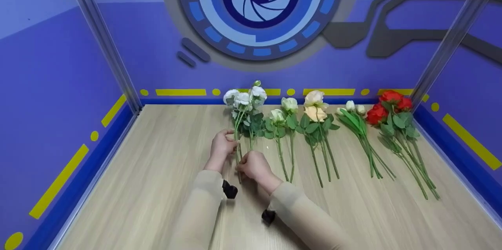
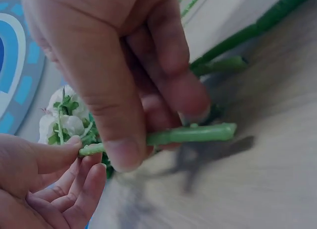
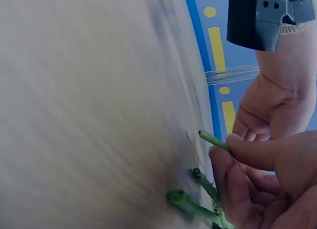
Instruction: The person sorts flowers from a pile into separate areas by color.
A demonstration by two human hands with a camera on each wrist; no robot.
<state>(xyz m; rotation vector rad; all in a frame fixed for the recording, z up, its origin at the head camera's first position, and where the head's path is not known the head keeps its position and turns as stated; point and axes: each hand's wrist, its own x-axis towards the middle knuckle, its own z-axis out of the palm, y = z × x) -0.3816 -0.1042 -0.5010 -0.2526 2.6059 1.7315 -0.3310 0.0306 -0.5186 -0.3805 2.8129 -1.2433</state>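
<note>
My left hand (image 1: 222, 146) pinches the stem of a white artificial flower (image 1: 243, 99), thumb against fingers. Lower on the same stem, my right hand (image 1: 255, 165) pinches it near the cut end. That green stem (image 2: 198, 134) sticks out past the right thumb in the left wrist view, its tip apart from the tabletop. Other white blooms and grey-green leaves (image 1: 255, 122) lie at the table's back beside the left hand. Thicker green stems (image 3: 190, 205) lie below the right fingers in the right wrist view.
Rightward along the table (image 1: 164, 156) lie pale green roses (image 1: 290, 104), peach roses (image 1: 315, 114), white tulips (image 1: 350, 105) and red roses (image 1: 377, 114), stems pointing toward me. Blue-purple panels (image 1: 70, 85) with metal corner posts enclose the back and sides.
</note>
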